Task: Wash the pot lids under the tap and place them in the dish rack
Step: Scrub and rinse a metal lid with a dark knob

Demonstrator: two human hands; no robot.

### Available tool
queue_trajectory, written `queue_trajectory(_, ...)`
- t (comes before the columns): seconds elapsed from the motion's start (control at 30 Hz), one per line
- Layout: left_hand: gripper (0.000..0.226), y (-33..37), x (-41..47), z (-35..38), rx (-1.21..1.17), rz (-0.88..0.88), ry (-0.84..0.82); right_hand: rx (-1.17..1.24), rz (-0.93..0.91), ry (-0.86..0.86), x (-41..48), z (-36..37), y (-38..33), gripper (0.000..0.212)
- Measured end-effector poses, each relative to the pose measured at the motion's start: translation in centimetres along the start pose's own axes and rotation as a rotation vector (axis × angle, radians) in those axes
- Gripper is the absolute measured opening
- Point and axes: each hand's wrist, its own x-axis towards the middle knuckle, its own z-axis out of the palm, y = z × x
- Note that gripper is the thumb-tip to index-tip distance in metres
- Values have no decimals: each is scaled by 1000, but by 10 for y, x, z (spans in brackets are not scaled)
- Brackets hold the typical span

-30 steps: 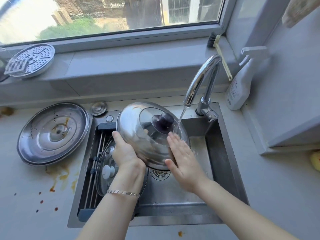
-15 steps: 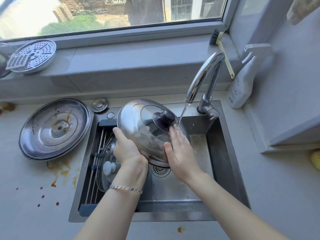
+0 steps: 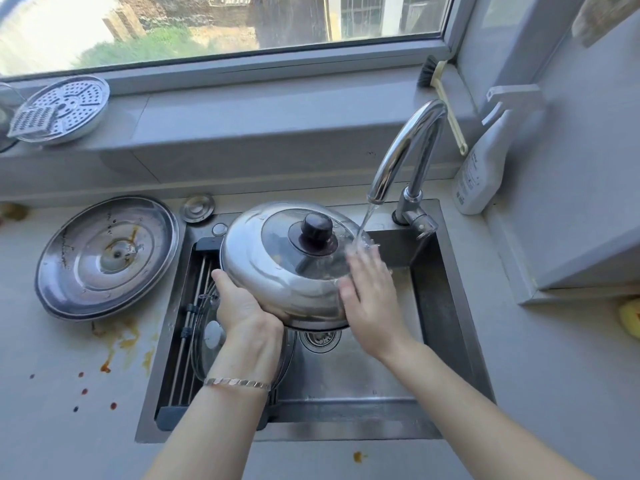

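Over the sink (image 3: 438, 306), I held the domed lid (image 3: 273, 271) tilted under the tap (image 3: 408, 147). My left hand (image 3: 239, 303) gripped its near rim; my right hand (image 3: 372, 299), fingers straight, pressed its wet side. Rubbing where water landed seemed best.

A domed steel lid (image 3: 277, 268) with a dark knob is tilted over the sink (image 3: 450, 306), knob up, under the running tap (image 3: 408, 147). The left hand (image 3: 242, 306) grips its near rim and the right hand (image 3: 370, 299) lies flat on its right side. A glass lid (image 3: 207, 344) rests in the dish rack (image 3: 192, 296) at the sink's left side. A wide, stained steel lid (image 3: 104, 258) lies inverted on the table (image 3: 69, 427) beside the sink's left edge.
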Motion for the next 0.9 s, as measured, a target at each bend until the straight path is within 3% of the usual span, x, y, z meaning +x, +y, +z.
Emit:
queue_trajectory(0.07, 58, -1, 2, -1, -5, -20, -13, -112, -273, 16, -13, 5, -10, 61)
queue_trajectory(0.1, 59, -2, 3, -2, 8, -26, -26, -121, -323, 22, -14, 6, -10, 61)
queue_trajectory(0.13, 56, -1, 1, -2, 19, -23, -37, -108, -288, 22, -11, 5, -6, 61)
queue_trajectory(0.23, 41, -3, -4, -6, 63, 6, -78, 26, 92, 2, 11, -7, 11, 59)
queue_trajectory(0.3, 47, -4, -5, -10, 82, 13, -119, 115, 228, 3, 19, -13, 18, 53)
queue_trajectory(0.4, 66, -2, 0, -13, 101, 7, -193, 0, 90, -7, 5, -10, 13, 56)
queue_trajectory(0.47, 60, 1, 1, -13, 163, 20, -247, 5, 26, -3, -1, -9, 19, 60)
queue_trajectory(0.63, 58, -1, 1, -20, 339, 27, -437, 186, 198, 38, 32, -22, 38, 49)
queue_trajectory(0.73, 52, -5, -8, -25, 524, 75, -516, 190, 210, 6, 60, -42, 34, 44)
queue_trajectory(0.8, 50, -10, -19, -24, 613, 83, -571, 119, 165, -96, 71, -50, 17, 44)
queue_trajectory(0.9, 45, -19, -27, -19, 680, 98, -582, -160, -138, -171, 63, -36, -18, 58)
